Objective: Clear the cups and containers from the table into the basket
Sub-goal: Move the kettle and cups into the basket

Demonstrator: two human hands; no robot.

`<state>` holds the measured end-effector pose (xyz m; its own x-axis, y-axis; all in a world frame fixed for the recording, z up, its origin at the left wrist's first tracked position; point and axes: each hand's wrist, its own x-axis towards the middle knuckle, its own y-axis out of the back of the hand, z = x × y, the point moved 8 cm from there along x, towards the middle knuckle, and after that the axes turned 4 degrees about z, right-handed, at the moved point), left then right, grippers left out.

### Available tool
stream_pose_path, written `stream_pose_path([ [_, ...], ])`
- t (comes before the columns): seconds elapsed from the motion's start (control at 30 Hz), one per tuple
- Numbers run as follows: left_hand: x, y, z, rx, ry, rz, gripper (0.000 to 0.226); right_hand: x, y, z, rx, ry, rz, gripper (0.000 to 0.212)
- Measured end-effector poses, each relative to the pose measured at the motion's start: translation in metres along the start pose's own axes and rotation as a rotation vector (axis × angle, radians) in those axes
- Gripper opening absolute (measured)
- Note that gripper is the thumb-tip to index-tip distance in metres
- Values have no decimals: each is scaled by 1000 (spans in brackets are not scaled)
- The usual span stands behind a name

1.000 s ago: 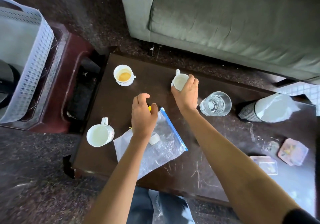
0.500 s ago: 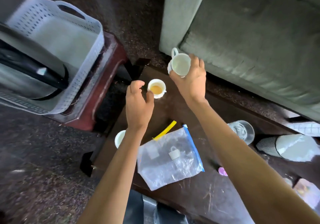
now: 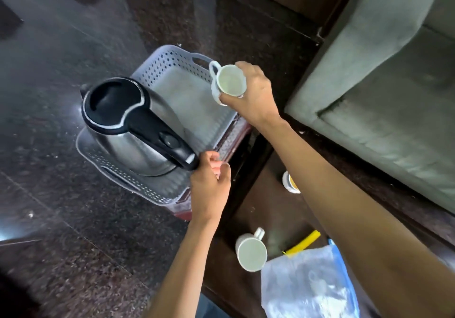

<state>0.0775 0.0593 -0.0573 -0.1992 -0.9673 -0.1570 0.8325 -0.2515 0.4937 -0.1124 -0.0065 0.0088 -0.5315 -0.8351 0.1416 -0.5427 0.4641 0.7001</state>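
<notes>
Holding a small white cup over the far right edge of the basket, the right hand wraps its fingers round the cup's side w/ the thumb low on the body. Cup is roughly upright, mouth facing up toward the camera, tilted slightly; its handle points up-left in frame, out over the basket. Basket is pale grey perforated plastic, long axis running from lower left to upper right, sitting on a reddish stool or side table. Inside it, at the near left end, stands a steel kettle w/ a black lid, its handle pointing toward the lower right. Rest of the basket floor looks bare.

Left hand hovers just beside the kettle handle's end and the basket's near rim, fingers loosely curled, gripping nothing visible; whether it touches the handle can't be told.

On the dark table, lower right: a white mug, handle pointing up-right, a small cup w/ amber liquid partly hidden by the right forearm, a yellow strip, and a clear zip bag. Grey sofa at right.
</notes>
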Motion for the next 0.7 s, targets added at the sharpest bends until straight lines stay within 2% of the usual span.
stream_pose_path([
  [0.07,4,1,0,-10,9,-19,16,20,-26,-12,-28,40,-81,63],
  [0.2,1,-3,-6,-9,25,-45,11,45,-72,-18,-84,60,-275,72],
  [0.33,-1,-7,-12,-59,67,-59,10,55,-100,-20,-114,91,-373,71],
  [0.47,-2,-9,-13,-87,70,-31,12,62,-122,-21,-109,79,-414,73],
  [0.7,1,-16,-11,-128,87,-36,13,81,-147,-26,-68,47,-377,76],
])
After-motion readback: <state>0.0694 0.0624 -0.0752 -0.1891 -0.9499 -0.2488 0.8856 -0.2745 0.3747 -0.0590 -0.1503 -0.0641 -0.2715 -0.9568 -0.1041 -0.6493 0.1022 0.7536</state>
